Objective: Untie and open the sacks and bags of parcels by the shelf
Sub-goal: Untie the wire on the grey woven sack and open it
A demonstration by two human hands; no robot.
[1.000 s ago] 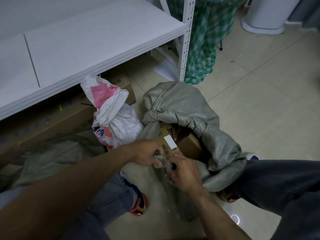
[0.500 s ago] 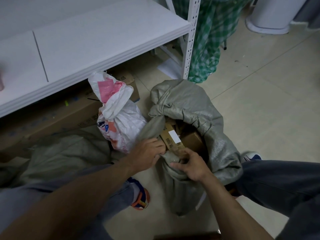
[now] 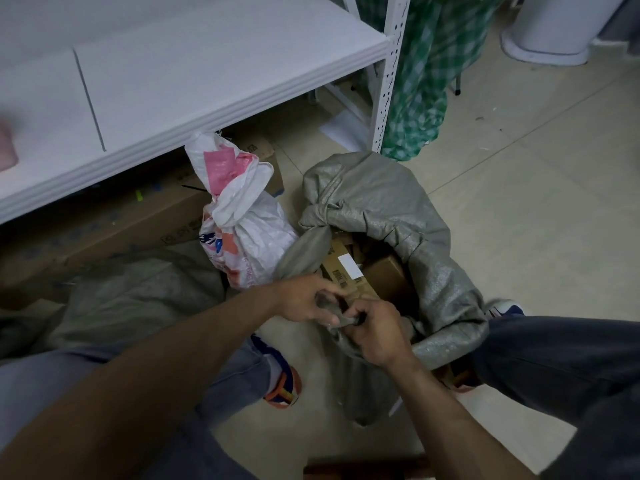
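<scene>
Beside shelf (image 3: 207,81), on floor between your knees: grey sack (image 3: 398,202), mouth part-open, parcels (image 3: 346,268) showing. Your left hand (image 3: 304,299) and right hand (image 3: 377,334) both pinch its twisted end, probably to loosen knot. White bag (image 3: 249,237) behind, neck tied.

Arms forward, my left hand (image 3: 304,299) and right hand (image 3: 379,336) close together, fingers of both curled round the sack (image 3: 384,202).
</scene>
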